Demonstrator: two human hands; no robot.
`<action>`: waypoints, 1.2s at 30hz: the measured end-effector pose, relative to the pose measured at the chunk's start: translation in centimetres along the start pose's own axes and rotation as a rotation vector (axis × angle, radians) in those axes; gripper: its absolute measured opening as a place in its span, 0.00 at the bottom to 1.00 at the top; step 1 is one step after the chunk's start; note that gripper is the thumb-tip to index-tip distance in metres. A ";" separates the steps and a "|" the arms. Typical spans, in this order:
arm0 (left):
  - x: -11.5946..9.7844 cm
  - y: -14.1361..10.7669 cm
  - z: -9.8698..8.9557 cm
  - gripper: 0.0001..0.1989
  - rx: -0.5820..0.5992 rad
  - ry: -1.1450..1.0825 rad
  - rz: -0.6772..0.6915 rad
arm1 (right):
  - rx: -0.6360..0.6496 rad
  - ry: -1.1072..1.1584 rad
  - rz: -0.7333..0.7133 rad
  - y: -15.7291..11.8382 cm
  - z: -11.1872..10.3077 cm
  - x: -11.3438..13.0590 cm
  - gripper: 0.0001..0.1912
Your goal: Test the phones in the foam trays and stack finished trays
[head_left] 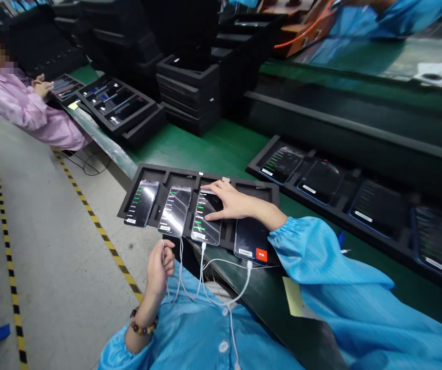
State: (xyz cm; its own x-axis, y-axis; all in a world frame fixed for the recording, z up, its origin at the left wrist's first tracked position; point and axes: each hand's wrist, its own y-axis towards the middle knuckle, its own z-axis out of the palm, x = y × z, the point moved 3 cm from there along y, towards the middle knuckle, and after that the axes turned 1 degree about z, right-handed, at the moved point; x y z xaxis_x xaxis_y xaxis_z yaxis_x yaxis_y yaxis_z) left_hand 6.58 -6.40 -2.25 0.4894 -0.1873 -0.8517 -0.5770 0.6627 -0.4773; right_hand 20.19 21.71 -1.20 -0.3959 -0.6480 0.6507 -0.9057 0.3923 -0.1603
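A black foam tray (162, 174) holds several smartphones in a row at the table edge. Over the third phone (207, 226) my right hand (230, 200) is spread, thumb and fingertips at its lit screen. My left hand (159, 267) is closed in a pinch below the second phone (175, 210), with a thin white cable (167, 288) at its fingers; the plug end is mostly hidden. White cables plug into the third phone and the dark phone (249, 236) with a red label, and one runs up to the second. The leftmost phone (141, 203) shows green and white text.
Another black tray (292, 190) with several phones lies to the right. Stacked black trays (190, 92) stand behind, and more phones lie in a tray (115, 105) at the far left. A person in a pink sleeve (32, 110) sits there. A yellow note (292, 295) hangs at the table edge.
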 end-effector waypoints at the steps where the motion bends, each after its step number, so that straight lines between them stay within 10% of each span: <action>1: -0.1 0.1 -0.2 0.35 -0.009 0.000 0.006 | -0.002 -0.005 0.002 0.0 0.0 0.0 0.56; 12: -0.9 1.2 -1.8 0.40 0.001 0.127 -0.010 | -0.259 0.059 -0.145 3.1 -1.0 4.6 0.27; 19: -0.9 2.1 -1.3 0.37 0.018 0.122 -0.068 | -0.087 -0.074 -0.115 8.6 1.7 6.1 0.27; 28: -0.8 2.2 -1.4 0.38 0.055 0.108 -0.082 | -0.045 -0.094 -0.154 8.9 2.4 5.6 0.37; 36: -0.9 2.3 -1.3 0.38 0.058 0.082 -0.093 | -0.045 -0.045 -0.169 9.3 2.0 5.0 0.19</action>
State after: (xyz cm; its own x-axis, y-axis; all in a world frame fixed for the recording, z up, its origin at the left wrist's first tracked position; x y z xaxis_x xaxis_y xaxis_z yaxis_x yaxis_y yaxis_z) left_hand 4.00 -5.65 -2.89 0.4827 -0.3066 -0.8204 -0.4918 0.6802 -0.5436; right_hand 9.49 20.79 -0.94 -0.2462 -0.7355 0.6312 -0.9527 0.3035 -0.0179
